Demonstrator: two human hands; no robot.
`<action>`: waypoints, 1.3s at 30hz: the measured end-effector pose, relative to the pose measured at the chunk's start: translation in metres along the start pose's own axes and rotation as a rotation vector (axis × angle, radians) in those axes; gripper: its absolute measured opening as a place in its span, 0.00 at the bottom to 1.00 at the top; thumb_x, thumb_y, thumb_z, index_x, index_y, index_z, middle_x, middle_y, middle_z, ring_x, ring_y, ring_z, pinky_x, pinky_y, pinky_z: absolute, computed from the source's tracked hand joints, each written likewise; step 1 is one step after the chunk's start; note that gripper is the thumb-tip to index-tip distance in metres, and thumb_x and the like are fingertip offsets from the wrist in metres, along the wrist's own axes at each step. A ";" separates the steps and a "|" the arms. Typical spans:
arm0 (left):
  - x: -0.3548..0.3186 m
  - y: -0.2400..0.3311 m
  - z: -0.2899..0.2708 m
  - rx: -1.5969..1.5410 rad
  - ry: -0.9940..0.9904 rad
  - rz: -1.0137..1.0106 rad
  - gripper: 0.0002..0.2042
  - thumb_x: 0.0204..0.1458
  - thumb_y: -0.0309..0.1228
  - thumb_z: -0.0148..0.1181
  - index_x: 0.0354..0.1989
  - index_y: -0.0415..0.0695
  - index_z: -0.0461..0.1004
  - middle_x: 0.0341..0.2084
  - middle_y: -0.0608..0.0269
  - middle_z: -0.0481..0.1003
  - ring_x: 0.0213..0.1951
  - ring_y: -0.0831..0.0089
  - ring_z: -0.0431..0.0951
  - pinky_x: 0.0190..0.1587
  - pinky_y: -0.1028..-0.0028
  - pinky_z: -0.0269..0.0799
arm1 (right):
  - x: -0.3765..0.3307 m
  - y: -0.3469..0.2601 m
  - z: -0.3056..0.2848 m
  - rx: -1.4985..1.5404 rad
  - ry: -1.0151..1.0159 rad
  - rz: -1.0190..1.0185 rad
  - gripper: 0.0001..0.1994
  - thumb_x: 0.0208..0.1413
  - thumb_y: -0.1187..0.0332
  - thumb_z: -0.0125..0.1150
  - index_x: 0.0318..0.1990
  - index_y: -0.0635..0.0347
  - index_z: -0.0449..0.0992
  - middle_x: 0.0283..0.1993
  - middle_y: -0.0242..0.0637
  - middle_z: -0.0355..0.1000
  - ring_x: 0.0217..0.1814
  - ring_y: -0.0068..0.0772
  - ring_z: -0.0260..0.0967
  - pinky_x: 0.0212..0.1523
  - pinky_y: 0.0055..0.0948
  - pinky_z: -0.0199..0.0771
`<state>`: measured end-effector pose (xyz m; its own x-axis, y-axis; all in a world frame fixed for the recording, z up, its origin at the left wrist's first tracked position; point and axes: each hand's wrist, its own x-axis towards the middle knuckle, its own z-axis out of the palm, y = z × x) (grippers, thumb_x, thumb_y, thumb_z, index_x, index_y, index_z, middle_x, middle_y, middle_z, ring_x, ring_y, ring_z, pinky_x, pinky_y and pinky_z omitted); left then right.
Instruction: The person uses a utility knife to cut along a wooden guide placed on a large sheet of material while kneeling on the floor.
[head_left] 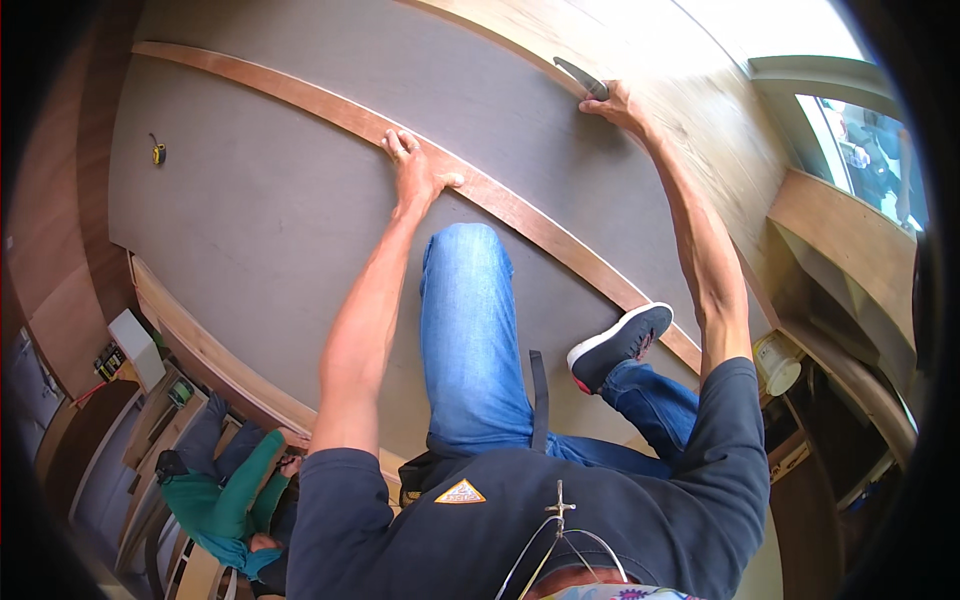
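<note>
My left hand rests on a long, thin reddish-brown wooden strip, its thumb stretched out and its fingers slightly bent. The strip runs diagonally across a large grey sheet. Farther off to the right, my right hand is closed round a dark, narrow knife-like tool. Its pointed end reaches left over the edge of a pale wood-grain panel, and I cannot make out its exact kind. My shoe is against the strip's lower right part, and my bent knee is over the sheet.
A yellow and black tape measure lies on the sheet at the left. Below left, a person in a green top is beside stacked boards. A whitish bucket stands at the right near shelves, below a window.
</note>
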<state>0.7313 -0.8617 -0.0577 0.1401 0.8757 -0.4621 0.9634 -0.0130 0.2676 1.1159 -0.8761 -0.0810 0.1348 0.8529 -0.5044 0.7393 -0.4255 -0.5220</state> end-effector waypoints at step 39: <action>0.002 -0.006 0.004 -0.034 0.005 0.036 0.69 0.25 0.43 0.85 0.68 0.16 0.38 0.70 0.21 0.32 0.74 0.37 0.35 0.75 0.59 0.44 | -0.009 -0.020 -0.020 0.203 -0.175 -0.025 0.20 0.48 0.51 0.74 0.36 0.59 0.79 0.19 0.29 0.66 0.21 0.23 0.65 0.23 0.29 0.66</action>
<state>0.7273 -0.8617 -0.0640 0.1735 0.8776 -0.4470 0.9495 -0.0286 0.3124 1.1129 -0.8689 -0.0523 -0.0114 0.8061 -0.5916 0.5914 -0.4716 -0.6540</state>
